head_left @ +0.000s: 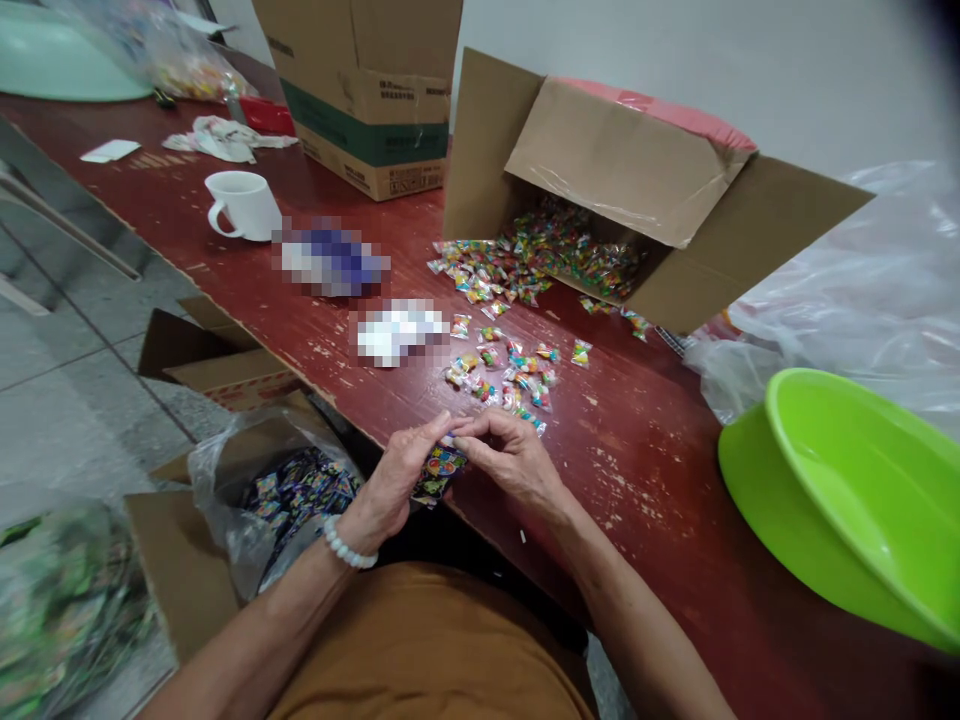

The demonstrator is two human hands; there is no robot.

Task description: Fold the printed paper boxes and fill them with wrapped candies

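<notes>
At the table's front edge, my left hand (pixel 394 475) is closed around a small dark sachet with a colourful print (pixel 439 474). My right hand (pixel 514 455) pinches at the sachet's top edge, its thumb and fingertips meeting those of the left. The fingertips hide the sachet's upper end. Just beyond the hands lies a loose group of wrapped candies (pixel 525 378) in clear film. More of these candies (pixel 480 268) spill out of an open cardboard box (pixel 626 165) lying on its side. Below my left hand, a plastic-lined carton (pixel 184 560) holds many similar dark sachets (pixel 300 495).
A green basin (pixel 780 500) stands at the right, beside clear plastic sheeting (pixel 847 270). Farther back are a white mug (pixel 244 205), a tall carton (pixel 367 100) and a crumpled cloth (pixel 221 138). Two blurred-out items lie left of the candies. A bag of green packets (pixel 67 600) sits lower left.
</notes>
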